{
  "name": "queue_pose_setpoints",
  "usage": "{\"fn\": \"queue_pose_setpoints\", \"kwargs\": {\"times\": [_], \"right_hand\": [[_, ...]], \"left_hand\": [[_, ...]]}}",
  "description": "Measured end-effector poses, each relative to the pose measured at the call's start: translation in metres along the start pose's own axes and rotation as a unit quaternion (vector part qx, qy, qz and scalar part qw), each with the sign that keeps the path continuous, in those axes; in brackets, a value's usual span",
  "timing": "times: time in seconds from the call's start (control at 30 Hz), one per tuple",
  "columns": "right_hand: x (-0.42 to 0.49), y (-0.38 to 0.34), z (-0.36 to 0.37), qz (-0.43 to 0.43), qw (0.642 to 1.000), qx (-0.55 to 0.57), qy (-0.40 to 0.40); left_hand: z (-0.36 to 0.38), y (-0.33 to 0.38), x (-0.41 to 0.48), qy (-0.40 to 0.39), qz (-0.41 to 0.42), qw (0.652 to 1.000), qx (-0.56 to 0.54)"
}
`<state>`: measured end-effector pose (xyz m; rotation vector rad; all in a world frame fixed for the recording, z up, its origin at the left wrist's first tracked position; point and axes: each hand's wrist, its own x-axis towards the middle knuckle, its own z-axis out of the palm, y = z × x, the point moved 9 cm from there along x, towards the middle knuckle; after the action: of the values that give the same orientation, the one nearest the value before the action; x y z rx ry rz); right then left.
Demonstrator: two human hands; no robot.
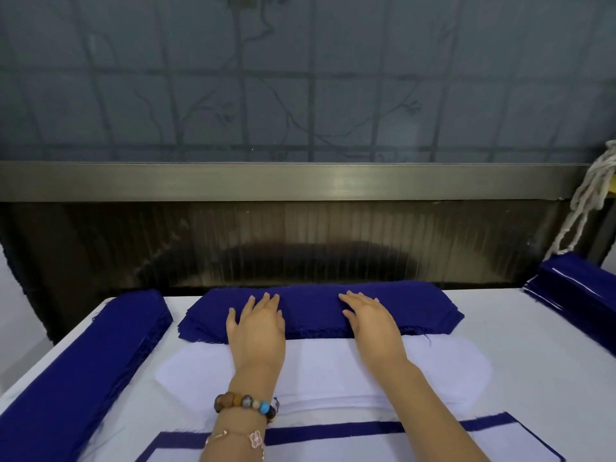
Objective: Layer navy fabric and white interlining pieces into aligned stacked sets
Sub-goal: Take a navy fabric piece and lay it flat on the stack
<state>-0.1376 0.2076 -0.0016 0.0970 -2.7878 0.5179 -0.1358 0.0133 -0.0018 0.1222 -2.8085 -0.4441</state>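
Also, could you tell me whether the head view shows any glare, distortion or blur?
Head view: wide-angle distortion bows the metal rail and the table edges; a soft glare patch sits on the rail; the patterned window looks hazy; the left hand, right hand and navy stack are sharp.

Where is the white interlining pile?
In the head view, the white interlining stack sits centrally, directly on the near side of the middle navy stack.

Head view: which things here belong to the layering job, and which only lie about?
Job: centre navy stack, white interlining pile, left navy stack, right navy stack, near layered set, left hand and right hand resting on the centre one.
Lying about: white rope, metal rail, bead bracelet.
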Motion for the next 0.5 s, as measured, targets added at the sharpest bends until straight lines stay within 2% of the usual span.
{"fn": "queue_pose_setpoints", "kwargs": {"times": [0.27,0.5], "right_hand": [[-0.004,-0.001,-0.012,0.019,0.999,0.022,0.043],[-0.005,0.002,-0.023,0.042,0.997,0.004,0.064]], "left_hand": [[-0.018,0.002,-0.002,0.028,0.02,0.999,-0.031],[-0.021,0.003,0.0,0.012,0.028,0.999,-0.035]]}}
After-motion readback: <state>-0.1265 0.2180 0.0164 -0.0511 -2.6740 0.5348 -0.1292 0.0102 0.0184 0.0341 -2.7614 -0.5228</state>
